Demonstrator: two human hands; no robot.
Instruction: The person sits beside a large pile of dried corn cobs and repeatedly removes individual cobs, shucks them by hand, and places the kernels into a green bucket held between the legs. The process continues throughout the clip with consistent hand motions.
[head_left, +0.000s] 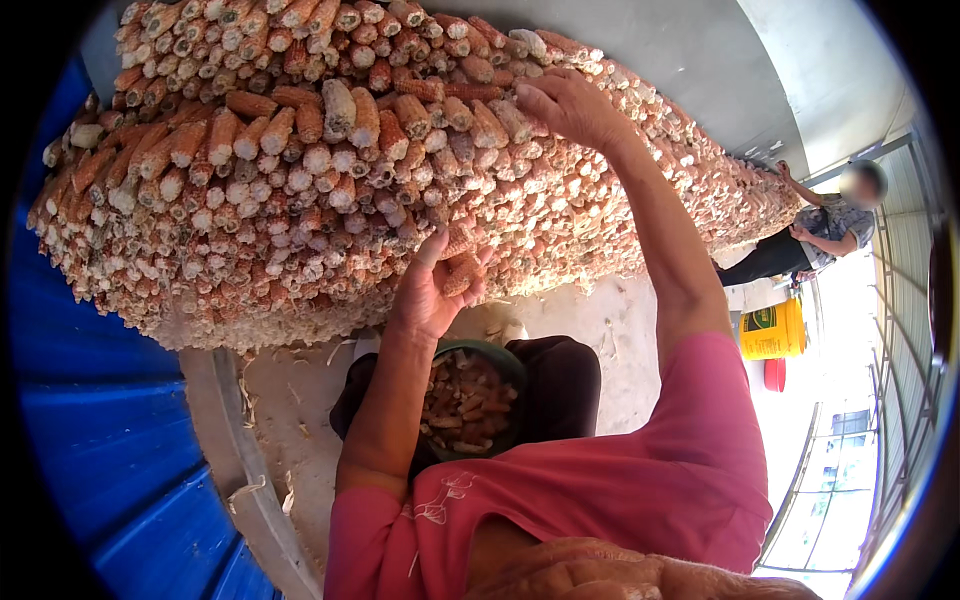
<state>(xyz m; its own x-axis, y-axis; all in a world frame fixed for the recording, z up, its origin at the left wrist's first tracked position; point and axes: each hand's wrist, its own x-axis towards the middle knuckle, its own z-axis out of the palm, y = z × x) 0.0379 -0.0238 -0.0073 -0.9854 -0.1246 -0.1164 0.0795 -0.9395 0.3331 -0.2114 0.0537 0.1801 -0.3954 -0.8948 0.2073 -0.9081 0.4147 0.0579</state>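
Observation:
Two short corncobs (460, 271) rest in my left hand (431, 289), with its thumb and fingers around them. It is raised in front of a tall stack of shelled corncobs (337, 187), mostly laid with their ends facing me. My right hand (566, 109) reaches to the upper part of the stack, its fingers bent down at the cobs there. The back of the hand hides whether a cob is gripped. Between my knees stands a dark green bucket (512, 358) with several loose cob pieces (465, 401) in it.
A blue corrugated metal wall (97, 427) runs along the left. Dry husks (246, 405) litter the concrete floor (300, 442). At the right, another person (832, 225) is beside the stack's far end, near a yellow bucket (772, 330) and a red container (775, 375).

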